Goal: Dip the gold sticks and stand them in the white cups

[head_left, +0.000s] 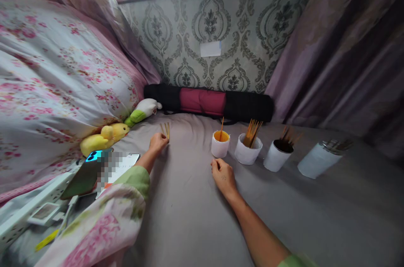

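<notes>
Thin wooden sticks fan upward from my left hand, whose fingers are pinched round their lower ends, low over the grey sheet. My right hand is closed in a loose curl near the sheet, with nothing showing in it. Just beyond it stands a white-wrapped cup, orange inside, with a single stick upright in it. To its right a wider white cup holds a bunch of tan sticks. A dark-mouthed white cup further right holds darker sticks.
A white-wrapped can with sticks leans at far right. A black and maroon rolled bag lies along the wall. Plush toys, phones and a white power strip are at left, beside floral bedding.
</notes>
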A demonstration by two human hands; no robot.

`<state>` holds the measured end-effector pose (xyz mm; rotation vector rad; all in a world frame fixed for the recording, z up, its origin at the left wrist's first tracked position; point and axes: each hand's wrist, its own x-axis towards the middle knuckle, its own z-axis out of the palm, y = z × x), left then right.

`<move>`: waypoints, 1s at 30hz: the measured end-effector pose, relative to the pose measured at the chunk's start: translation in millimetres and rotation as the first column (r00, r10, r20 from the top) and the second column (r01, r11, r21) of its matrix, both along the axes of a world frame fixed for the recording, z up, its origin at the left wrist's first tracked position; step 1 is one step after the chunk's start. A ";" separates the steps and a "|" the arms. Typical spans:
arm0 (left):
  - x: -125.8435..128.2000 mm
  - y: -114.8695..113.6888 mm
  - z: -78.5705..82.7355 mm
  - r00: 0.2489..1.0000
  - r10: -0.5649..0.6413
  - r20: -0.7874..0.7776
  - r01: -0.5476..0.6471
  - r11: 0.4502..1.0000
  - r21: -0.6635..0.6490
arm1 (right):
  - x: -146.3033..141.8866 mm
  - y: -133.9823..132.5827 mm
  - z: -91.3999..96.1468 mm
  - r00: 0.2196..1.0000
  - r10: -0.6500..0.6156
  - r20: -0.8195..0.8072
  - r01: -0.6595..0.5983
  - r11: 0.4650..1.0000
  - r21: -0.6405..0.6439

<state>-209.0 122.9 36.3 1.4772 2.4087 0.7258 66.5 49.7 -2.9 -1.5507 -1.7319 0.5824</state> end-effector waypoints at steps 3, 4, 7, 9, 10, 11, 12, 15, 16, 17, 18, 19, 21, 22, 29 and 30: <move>1.0 4.8 -1.8 1.000 -0.009 -0.022 0.009 1.000 -0.020 | 0.2 0.1 -0.5 1.000 -0.003 0.013 0.003 1.000 -0.003; 1.1 6.2 -2.4 1.000 -0.009 -0.026 0.008 1.000 -0.027 | 0.3 0.1 -0.6 1.000 -0.004 0.019 0.004 1.000 -0.006; 1.5 9.0 -3.9 0.999 0.000 -0.037 -0.002 0.999 -0.046 | 0.4 0.3 -0.8 1.000 -0.008 0.027 0.008 1.000 -0.017; 2.1 9.5 -4.4 0.999 0.009 -0.044 -0.011 0.999 -0.053 | 0.3 0.4 -0.8 1.000 -0.007 0.026 0.008 1.000 -0.020; 2.7 9.2 -4.6 0.999 0.013 -0.049 -0.016 0.998 -0.053 | 0.2 0.5 -0.8 1.000 -0.006 0.026 0.006 1.000 -0.020; 3.5 8.6 -4.8 0.998 0.018 -0.056 -0.021 0.999 -0.049 | 0.1 0.5 -0.6 1.000 -0.004 0.029 0.005 1.000 -0.020; 4.5 7.6 -5.0 0.998 0.022 -0.065 -0.025 0.999 -0.041 | 0.0 0.5 -0.4 0.999 -0.005 0.033 0.005 1.000 -0.021; 8.7 3.4 -5.6 0.994 0.029 -0.102 -0.030 1.000 -0.002 | -0.3 0.2 0.6 0.999 -0.012 0.044 0.013 1.000 -0.023; 10.4 1.7 -5.7 0.993 0.027 -0.117 -0.026 1.000 0.014 | -0.4 0.0 1.0 0.999 -0.015 0.046 0.016 1.000 -0.022; 12.2 0.1 -5.8 0.991 0.024 -0.132 -0.020 0.999 0.029 | -0.5 -0.2 1.4 0.999 -0.015 0.047 0.016 1.000 -0.019; 14.1 -1.5 -5.9 0.989 0.019 -0.148 -0.013 0.999 0.044 | -0.6 -0.4 1.7 0.999 -0.013 0.046 0.014 1.000 -0.014; 16.0 -3.0 -6.1 0.986 0.014 -0.164 -0.005 0.998 0.057 | -0.7 -0.5 2.0 0.999 -0.012 0.047 0.013 1.000 -0.011; 19.7 -5.7 -7.0 0.982 0.002 -0.191 0.012 0.997 0.073 | -1.0 -0.6 2.0 0.999 -0.014 0.052 0.014 1.000 -0.011; 21.3 -6.9 -7.8 0.979 -0.005 -0.201 0.021 0.997 0.076 | -1.0 -0.6 1.8 0.998 -0.017 0.054 0.017 1.000 -0.013; 27.4 -12.4 -15.8 0.969 -0.038 -0.244 0.049 0.998 0.039 | -0.8 -0.5 0.4 0.998 -0.021 0.061 0.022 1.000 -0.017; 27.7 -12.7 -16.1 0.968 -0.039 -0.247 0.049 0.998 0.034 | -0.8 -0.6 0.3 0.998 -0.019 0.061 0.020 1.000 -0.016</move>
